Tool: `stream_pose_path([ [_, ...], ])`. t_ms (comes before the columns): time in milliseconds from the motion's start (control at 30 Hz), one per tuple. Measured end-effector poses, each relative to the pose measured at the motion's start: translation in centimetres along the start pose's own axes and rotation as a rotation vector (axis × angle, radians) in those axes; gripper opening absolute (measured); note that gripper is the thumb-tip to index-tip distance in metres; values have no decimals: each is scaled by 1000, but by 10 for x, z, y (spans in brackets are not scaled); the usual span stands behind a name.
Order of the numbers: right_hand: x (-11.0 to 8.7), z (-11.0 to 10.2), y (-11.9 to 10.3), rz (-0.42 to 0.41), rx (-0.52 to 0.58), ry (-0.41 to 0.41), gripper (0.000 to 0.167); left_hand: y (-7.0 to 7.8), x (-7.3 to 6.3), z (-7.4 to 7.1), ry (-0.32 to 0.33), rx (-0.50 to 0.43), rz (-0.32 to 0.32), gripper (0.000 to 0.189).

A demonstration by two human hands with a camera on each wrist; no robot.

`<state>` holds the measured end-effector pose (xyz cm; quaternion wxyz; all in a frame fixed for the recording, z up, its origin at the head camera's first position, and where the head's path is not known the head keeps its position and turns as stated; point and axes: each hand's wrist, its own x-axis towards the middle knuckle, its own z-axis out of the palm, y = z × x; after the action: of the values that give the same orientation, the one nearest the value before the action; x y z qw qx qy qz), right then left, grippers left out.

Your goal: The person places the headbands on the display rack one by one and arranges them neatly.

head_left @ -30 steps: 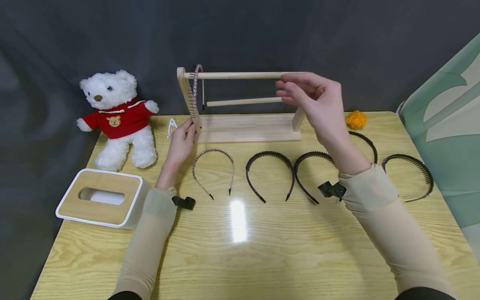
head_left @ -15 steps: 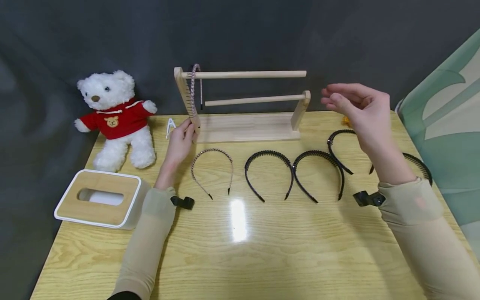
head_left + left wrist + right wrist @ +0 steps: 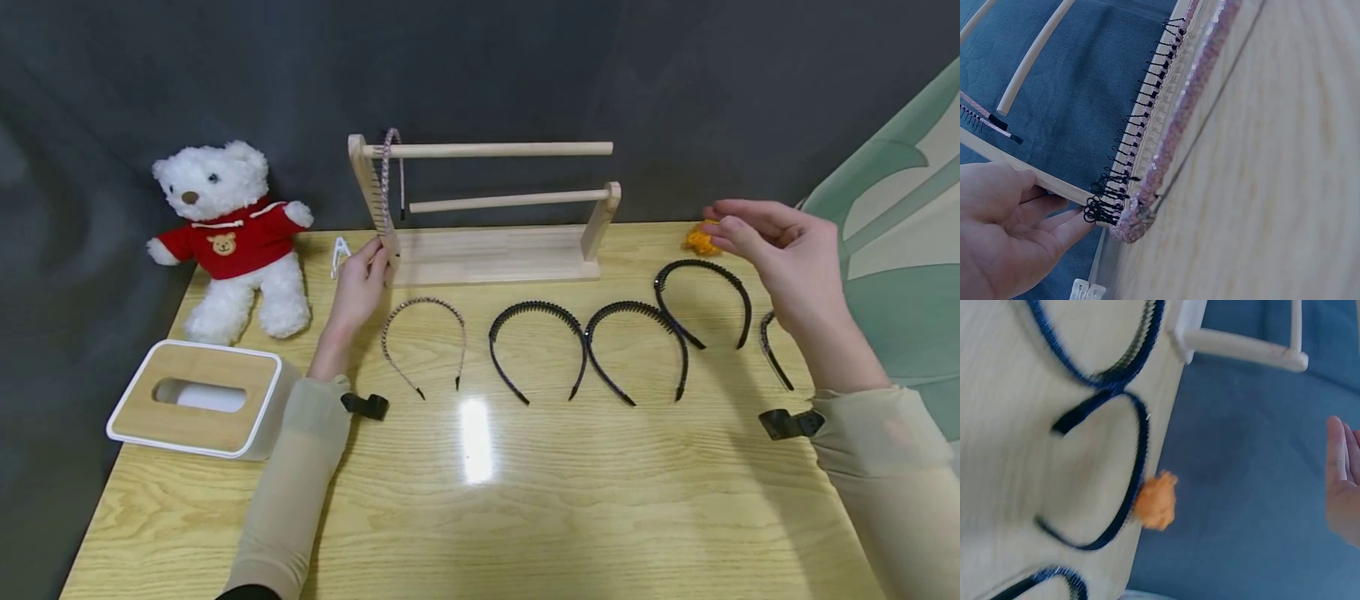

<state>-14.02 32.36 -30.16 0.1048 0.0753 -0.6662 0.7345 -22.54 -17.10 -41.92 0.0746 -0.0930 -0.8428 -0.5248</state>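
Note:
A wooden headband rack (image 3: pixel 487 257) with two bars stands at the back of the table. My left hand (image 3: pixel 360 283) grips the foot of its left upright. A pinkish glittery headband (image 3: pixel 1175 137) hangs at that end, over the upper bar. My right hand (image 3: pixel 798 262) is raised at the right, fingers loosely bent, holding nothing. It is nearest an orange yarn-like ball (image 3: pixel 702 240) and a black toothed headband (image 3: pixel 738 287). In the right wrist view only part of the right hand (image 3: pixel 1342 494) shows. My right arm partly hides another dark headband (image 3: pixel 776 358).
On the table (image 3: pixel 555 500) lie a thin pinkish headband (image 3: pixel 425 301) and two touching black headbands, one left (image 3: pixel 534 307) and one right (image 3: pixel 633 307). A tissue box (image 3: pixel 262 375), white teddy bear (image 3: pixel 262 300) in a red hoodie and white clip (image 3: pixel 340 254) are left.
My right hand has moved away from the rack's bars, rightward and a little down. The left hand keeps its grip on the rack, and the hung headband stays in place.

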Motion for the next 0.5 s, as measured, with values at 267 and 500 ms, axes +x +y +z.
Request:
stream_pose_path([
  [267, -9, -40, 4, 24, 34, 28, 33, 0, 0, 1, -5, -15, 1, 36],
  [500, -17, -65, 10, 47, -29, 80, 31, -1, 0, 2, 3, -3, 3, 36],
])
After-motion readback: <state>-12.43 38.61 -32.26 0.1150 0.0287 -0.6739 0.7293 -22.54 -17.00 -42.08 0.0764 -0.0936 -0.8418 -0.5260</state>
